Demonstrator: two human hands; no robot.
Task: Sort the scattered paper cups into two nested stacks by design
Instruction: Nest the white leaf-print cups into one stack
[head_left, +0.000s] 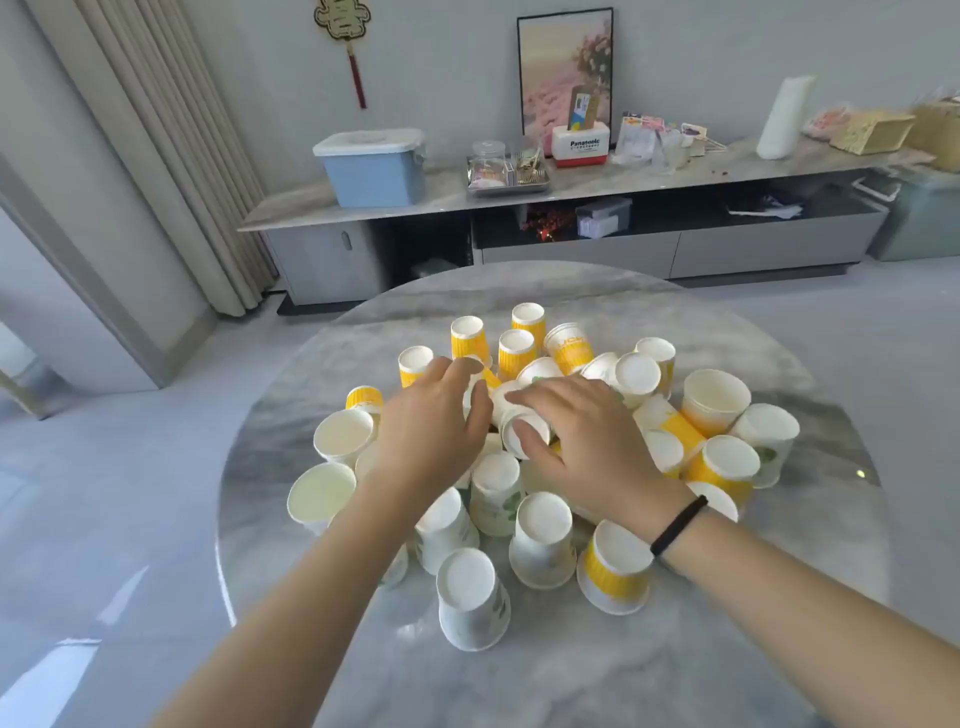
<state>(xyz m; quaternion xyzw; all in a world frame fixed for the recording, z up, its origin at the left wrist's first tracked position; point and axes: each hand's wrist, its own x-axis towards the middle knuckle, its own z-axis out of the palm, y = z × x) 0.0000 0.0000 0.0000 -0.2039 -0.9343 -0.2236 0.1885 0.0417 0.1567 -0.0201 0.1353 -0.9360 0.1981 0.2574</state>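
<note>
Several paper cups lie scattered on a round grey marble table (545, 675), most upside down. Some carry yellow ribbed bands, like the yellow cup (615, 569) at the front right. Others are white with green leaf prints, like the green-leaf cup (471, 600) nearest me. My left hand (434, 423) rests palm down over the middle of the pile, fingers on a cup. My right hand (587, 441) wraps around a white cup (522, 428) lying on its side. A black band sits on my right wrist.
Upright open cups (321, 491) stand at the table's left edge and another (716, 395) at the right. Beyond the table a long low cabinet (571, 202) holds a blue storage box (373, 166), a tray, a red and white box and other clutter.
</note>
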